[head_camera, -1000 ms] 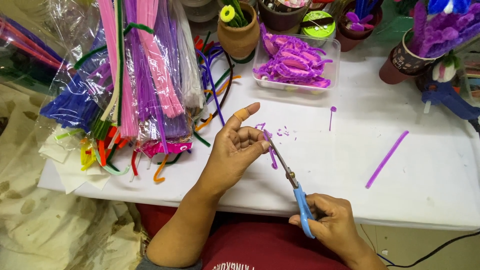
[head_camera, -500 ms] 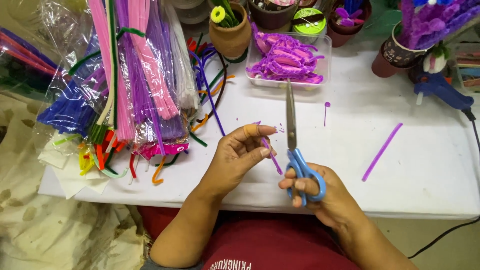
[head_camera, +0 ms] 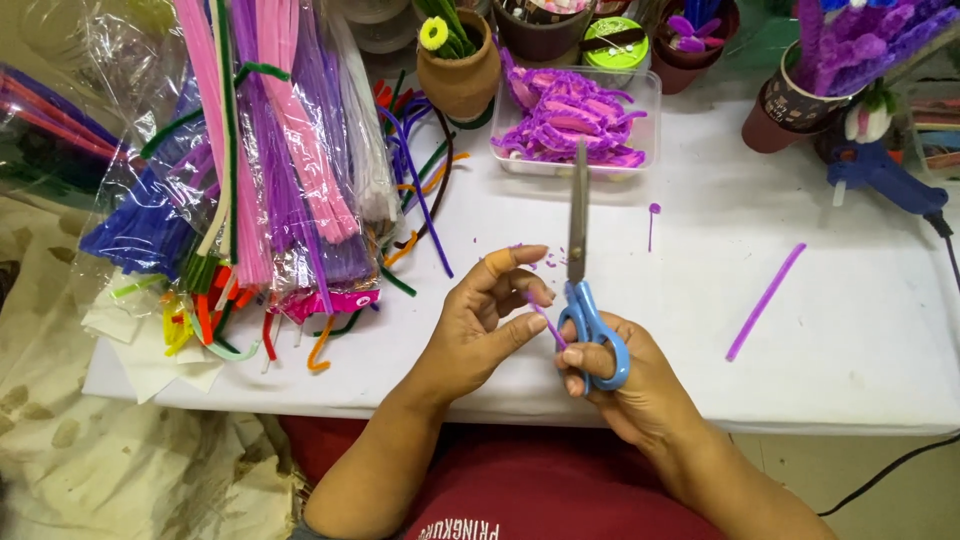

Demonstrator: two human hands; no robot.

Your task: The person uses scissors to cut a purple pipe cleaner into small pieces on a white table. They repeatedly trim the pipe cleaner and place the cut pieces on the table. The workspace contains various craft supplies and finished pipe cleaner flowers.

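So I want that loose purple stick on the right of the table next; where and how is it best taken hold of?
Pinch the purple stick near its lower end, coming from the table's front edge. It lies flat and slanted, alone on bare white surface, that end nearest the right hand, which now holds blue-handled scissors.

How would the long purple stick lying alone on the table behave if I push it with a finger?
The purple stick looks thin and fuzzy, so it is probably very light and would slide or roll easily on the smooth white table. Similar ones near the clay pot lie curved, so it likely bends rather than snaps.
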